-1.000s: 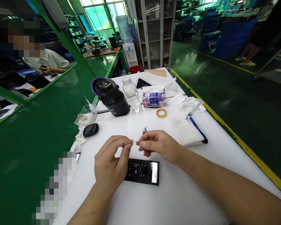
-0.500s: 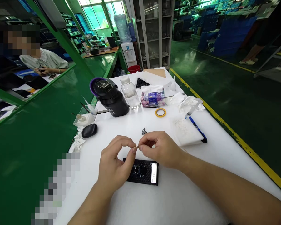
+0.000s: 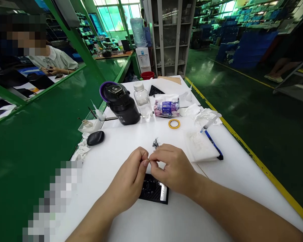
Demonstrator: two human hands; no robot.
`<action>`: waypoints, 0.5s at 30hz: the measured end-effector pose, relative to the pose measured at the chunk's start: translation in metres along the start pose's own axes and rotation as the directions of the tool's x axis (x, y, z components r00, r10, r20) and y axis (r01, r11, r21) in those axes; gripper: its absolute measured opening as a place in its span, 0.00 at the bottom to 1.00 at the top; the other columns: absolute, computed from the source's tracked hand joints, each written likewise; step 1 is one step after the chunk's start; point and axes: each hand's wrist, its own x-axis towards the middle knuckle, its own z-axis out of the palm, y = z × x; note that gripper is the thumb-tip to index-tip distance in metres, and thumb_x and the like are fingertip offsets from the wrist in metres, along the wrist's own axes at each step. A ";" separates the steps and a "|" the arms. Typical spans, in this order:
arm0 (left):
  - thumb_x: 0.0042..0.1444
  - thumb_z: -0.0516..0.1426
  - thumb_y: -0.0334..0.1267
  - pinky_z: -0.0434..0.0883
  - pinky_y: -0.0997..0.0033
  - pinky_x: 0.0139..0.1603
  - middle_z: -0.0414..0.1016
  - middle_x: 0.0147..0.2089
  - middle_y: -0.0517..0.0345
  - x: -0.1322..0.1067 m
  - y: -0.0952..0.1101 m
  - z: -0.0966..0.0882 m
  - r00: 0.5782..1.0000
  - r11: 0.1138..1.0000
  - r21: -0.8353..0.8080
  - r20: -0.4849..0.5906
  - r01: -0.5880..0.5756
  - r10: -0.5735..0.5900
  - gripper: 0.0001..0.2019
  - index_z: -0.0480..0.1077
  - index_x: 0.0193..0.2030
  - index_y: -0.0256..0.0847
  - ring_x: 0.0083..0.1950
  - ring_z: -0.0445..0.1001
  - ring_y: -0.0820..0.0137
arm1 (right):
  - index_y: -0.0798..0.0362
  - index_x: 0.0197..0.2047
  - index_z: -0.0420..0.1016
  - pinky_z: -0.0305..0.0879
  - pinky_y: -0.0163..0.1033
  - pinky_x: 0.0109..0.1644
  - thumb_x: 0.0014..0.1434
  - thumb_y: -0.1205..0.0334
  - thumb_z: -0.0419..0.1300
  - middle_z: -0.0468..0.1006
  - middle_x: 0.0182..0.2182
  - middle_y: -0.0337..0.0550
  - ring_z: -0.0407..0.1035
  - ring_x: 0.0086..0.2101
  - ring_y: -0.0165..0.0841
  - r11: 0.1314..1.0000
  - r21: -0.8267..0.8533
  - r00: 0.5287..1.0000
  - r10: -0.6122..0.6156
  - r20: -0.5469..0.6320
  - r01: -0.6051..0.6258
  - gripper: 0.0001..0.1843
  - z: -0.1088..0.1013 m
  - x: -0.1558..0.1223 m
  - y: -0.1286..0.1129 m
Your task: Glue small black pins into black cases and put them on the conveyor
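My left hand [image 3: 130,181] and my right hand [image 3: 172,167] meet fingertip to fingertip over the table. Both are closed in a pinch, and whatever lies between the fingertips is too small to make out. Under them rests a flat black rectangular piece [image 3: 151,196] with a woven pattern, a raised dark part and a white label [image 3: 164,192]; my hands cover its upper portion. Just beyond my fingers lies a small pile of thin black bits [image 3: 156,143].
Behind stand a black bottle [image 3: 122,106], a clear bottle [image 3: 142,101] and a tissue pack [image 3: 166,108]. A yellow tape roll [image 3: 174,124] lies nearer. At right are a white pad [image 3: 203,148], a syringe [image 3: 212,121] and a blue knife [image 3: 213,143]. A black oval case [image 3: 95,138] sits left.
My left fingers have curled in more tightly, and that hand has turned slightly. My right hand keeps its pinch at nearly the same spot. The camera view has shifted a little.
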 end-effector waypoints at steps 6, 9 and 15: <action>0.68 0.45 0.46 0.63 0.71 0.27 0.61 0.29 0.62 -0.001 0.001 0.004 1.000 0.995 -0.103 -0.024 -0.005 0.003 0.13 0.59 0.34 0.44 0.28 0.59 0.71 | 0.52 0.27 0.74 0.63 0.36 0.36 0.54 0.68 0.59 0.74 0.26 0.36 0.67 0.29 0.30 0.918 0.230 0.936 0.276 0.216 -0.324 0.06 -0.011 0.004 -0.001; 0.67 0.49 0.44 0.65 0.72 0.27 0.65 0.27 0.63 0.003 0.000 0.000 0.997 0.997 -0.075 -0.073 -0.014 0.009 0.12 0.64 0.34 0.43 0.27 0.62 0.73 | 0.54 0.30 0.75 0.64 0.37 0.37 0.53 0.63 0.62 0.74 0.25 0.37 0.67 0.29 0.30 0.729 0.390 0.811 0.392 0.435 -0.562 0.04 -0.017 0.012 0.013; 0.58 0.59 0.28 0.71 0.68 0.39 0.75 0.35 0.58 0.003 -0.007 -0.003 0.816 0.912 0.208 -0.409 -0.354 0.410 0.06 0.72 0.40 0.42 0.37 0.73 0.70 | 0.54 0.28 0.72 0.66 0.40 0.38 0.50 0.61 0.62 0.67 0.21 0.34 0.62 0.26 0.28 0.499 0.567 0.755 0.448 0.478 -0.655 0.05 -0.015 0.017 0.019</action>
